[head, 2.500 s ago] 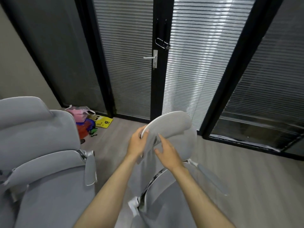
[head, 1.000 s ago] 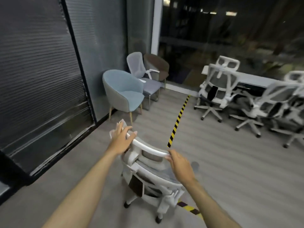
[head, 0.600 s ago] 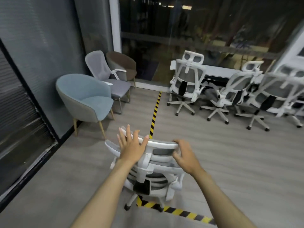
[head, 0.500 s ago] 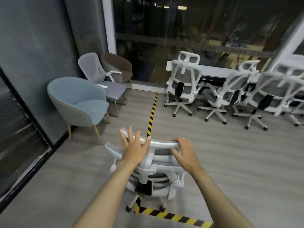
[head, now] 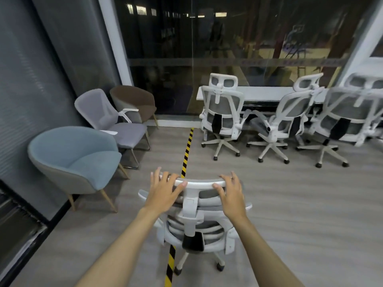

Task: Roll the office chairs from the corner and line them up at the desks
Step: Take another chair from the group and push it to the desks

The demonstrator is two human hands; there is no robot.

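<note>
A white office chair with grey mesh [head: 196, 226] stands on its casters right in front of me, its back toward me. My left hand [head: 165, 189] and my right hand [head: 232, 195] both grip the top bar of its headrest, fingers curled over the far edge. Three matching white office chairs [head: 221, 117] stand in a row at a long white desk [head: 267, 94] along the dark window at the far right.
A blue tub chair [head: 78, 160], a grey armchair [head: 116, 123] and a brown tub chair [head: 134, 102] stand against the left wall. A yellow-and-black tape line [head: 187, 148] runs along the grey floor under the chair I hold. Open floor lies to the right.
I have turned from the door corner into the room and rolled the chair forward along the tape line. The desk and its chairs are closer. Both hands kept hold of the headrest.
</note>
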